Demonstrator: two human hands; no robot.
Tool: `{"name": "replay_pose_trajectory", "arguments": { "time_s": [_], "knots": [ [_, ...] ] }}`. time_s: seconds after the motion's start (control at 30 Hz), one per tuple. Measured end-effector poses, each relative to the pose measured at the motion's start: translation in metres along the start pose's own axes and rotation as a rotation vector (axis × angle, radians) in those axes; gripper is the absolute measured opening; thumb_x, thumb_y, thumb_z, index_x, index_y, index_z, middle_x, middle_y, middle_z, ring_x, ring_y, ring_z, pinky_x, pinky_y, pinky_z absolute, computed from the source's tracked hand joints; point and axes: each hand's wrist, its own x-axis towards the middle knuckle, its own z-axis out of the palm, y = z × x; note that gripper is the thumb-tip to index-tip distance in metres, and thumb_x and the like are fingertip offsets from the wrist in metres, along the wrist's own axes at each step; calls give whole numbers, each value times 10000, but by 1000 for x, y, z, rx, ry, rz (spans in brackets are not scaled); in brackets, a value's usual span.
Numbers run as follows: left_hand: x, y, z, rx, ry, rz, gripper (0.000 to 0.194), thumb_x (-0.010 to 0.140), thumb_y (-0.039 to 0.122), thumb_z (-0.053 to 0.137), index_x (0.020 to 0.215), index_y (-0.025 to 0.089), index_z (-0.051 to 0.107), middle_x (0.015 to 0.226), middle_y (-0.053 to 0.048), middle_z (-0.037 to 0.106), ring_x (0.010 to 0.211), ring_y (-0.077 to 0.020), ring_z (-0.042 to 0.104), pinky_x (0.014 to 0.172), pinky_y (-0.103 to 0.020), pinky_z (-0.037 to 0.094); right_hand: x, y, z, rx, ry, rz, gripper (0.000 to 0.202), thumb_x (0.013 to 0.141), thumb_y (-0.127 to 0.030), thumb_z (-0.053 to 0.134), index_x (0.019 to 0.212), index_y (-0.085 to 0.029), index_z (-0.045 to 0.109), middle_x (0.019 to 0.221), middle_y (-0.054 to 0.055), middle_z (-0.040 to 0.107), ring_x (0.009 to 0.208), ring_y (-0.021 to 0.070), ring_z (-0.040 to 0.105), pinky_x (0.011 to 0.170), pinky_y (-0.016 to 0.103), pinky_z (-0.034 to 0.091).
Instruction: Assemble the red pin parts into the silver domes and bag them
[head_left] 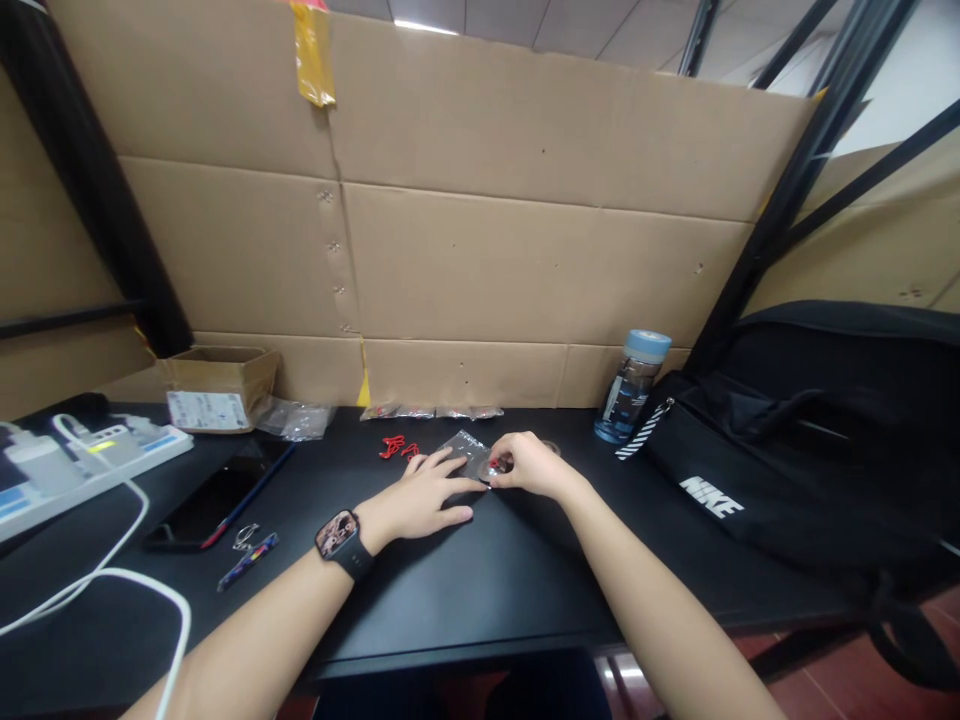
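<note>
My left hand (427, 497), with a black smartwatch (343, 541) on the wrist, lies palm down on the black table (480, 590), its fingers spread. Its fingertips reach the edge of a clear plastic bag (466, 447). My right hand (525, 465) is closed in a pinch at the bag's right side, with a small red item (493, 464) at its fingertips. What exactly the fingers grip is too small to tell. Red cord-like pieces (391, 446) lie just beyond my left hand. Several small packets (431, 411) sit in a row along the cardboard wall.
A phone (225, 495), a keychain (249, 560), a power strip (97, 465) with white cables and a small open carton (217, 388) are at the left. A blue-lidded bottle (630, 390) and a black bag (810, 470) stand at the right. Cardboard (465, 270) closes the back.
</note>
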Motion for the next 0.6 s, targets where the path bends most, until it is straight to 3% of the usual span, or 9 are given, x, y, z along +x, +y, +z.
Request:
{"name": "replay_pose_trajectory", "arguments": {
  "time_s": [0.17, 0.3, 0.6],
  "knots": [
    [-1, -1, -1, -23, 5, -4, 473, 947, 590, 526, 1406, 475, 540, 1607, -70, 385, 1508, -434, 201, 1112, -734, 200, -3, -1, -4, 47, -29, -6, 247, 680, -148, 754, 915, -215, 791, 834, 14, 754, 753, 166, 673, 678, 234, 475],
    [-1, -2, -2, -37, -19, -15, 478, 932, 578, 563, 1402, 490, 540, 1618, -56, 368, 1512, -434, 188, 1120, -726, 193, 1, 0, 3, 91, 7, 12, 252, 706, -176, 791, 955, -209, 775, 822, 15, 739, 765, 165, 672, 712, 243, 487],
    [-1, -4, -3, -50, -30, -13, 473, 921, 564, 588, 1388, 497, 551, 1621, -43, 365, 1513, -428, 186, 1120, -732, 183, 11, 2, 21, 43, 152, 9, 262, 669, -230, 876, 840, -180, 684, 812, -6, 649, 681, 121, 572, 642, 222, 407]
  ]
}}
